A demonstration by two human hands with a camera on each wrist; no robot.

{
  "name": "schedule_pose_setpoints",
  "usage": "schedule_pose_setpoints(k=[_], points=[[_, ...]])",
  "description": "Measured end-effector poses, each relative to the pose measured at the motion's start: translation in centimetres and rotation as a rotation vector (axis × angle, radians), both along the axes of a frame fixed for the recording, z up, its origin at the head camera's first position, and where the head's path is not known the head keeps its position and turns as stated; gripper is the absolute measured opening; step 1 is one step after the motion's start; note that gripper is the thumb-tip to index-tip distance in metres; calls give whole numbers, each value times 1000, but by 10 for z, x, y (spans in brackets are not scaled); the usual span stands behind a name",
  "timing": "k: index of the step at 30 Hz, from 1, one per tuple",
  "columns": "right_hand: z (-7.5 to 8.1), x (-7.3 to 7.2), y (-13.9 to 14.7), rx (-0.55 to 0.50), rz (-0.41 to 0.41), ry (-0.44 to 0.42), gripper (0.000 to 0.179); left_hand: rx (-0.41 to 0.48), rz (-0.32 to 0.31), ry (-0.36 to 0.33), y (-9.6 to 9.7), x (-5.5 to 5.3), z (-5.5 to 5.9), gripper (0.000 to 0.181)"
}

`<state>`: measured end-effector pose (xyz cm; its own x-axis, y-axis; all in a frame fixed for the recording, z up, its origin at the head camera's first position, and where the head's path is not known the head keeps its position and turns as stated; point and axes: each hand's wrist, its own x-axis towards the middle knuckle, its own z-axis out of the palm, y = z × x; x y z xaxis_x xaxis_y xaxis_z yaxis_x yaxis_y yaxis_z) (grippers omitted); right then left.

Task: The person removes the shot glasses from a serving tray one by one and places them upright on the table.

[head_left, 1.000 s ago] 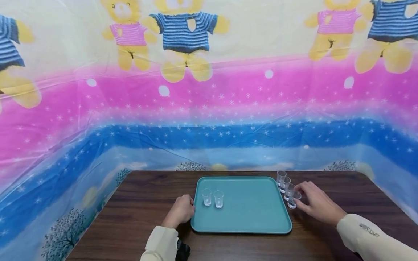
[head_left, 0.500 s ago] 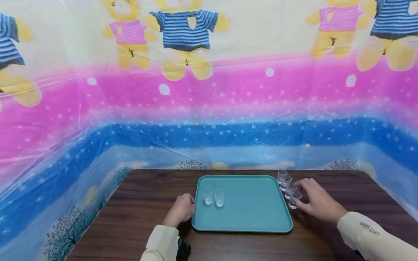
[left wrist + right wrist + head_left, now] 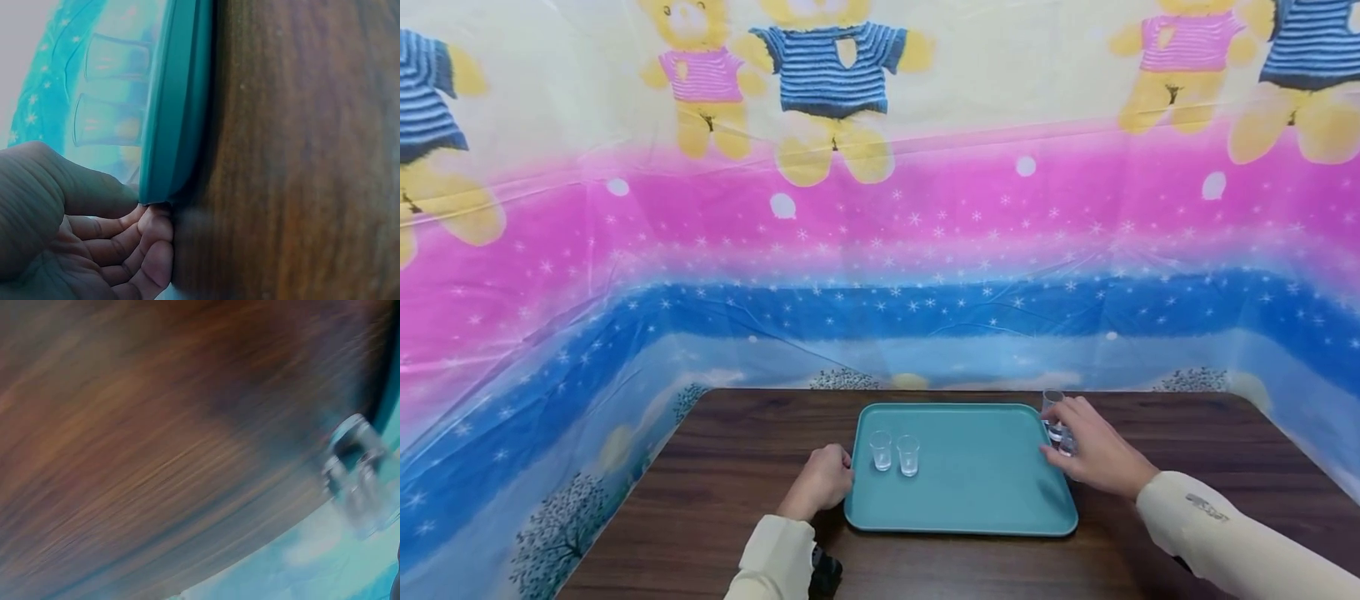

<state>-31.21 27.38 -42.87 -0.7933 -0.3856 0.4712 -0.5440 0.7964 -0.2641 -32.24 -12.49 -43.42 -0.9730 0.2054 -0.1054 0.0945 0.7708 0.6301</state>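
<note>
My left hand (image 3: 818,482) grips the left rim of a green tray (image 3: 977,508). In the left wrist view the thumb lies on top and the curled fingers sit at the rim's underside. Two clear shot glasses, one (image 3: 881,452) left of the other (image 3: 908,457), stand upright on the tray's left part. My right hand (image 3: 1097,448) is at the tray's right edge, pinching a shot glass (image 3: 1054,430) between thumb and fingers, partly hidden. Other shot glasses (image 3: 1053,397) stand just behind it, overlapping; in the right wrist view the glasses (image 3: 359,465) are blurred.
The tray lies on a dark wood-grain table (image 3: 737,442). Behind it hangs a patterned cloth (image 3: 925,317) with printed bears, close to the table's back edge. A black strap-like item (image 3: 825,573) shows at the left wrist.
My right hand has taken the nearest shot glass from the row and moved left and slightly away, to the tray's right edge. The left hand stays on the rim.
</note>
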Motion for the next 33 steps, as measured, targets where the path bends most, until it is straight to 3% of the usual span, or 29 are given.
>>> schedule_pose_setpoints(k=[18,26,33], points=[[1,-24,-110,-52,81,-95,36,17,-13,-8,-2,0,0,45],[12,-26,-156,31,161,-166,41,11,-2,-5,-3,0,-2,37],[17,-25,-174,72,188,-204,34,29,-16,-3,-4,-1,-3,39]])
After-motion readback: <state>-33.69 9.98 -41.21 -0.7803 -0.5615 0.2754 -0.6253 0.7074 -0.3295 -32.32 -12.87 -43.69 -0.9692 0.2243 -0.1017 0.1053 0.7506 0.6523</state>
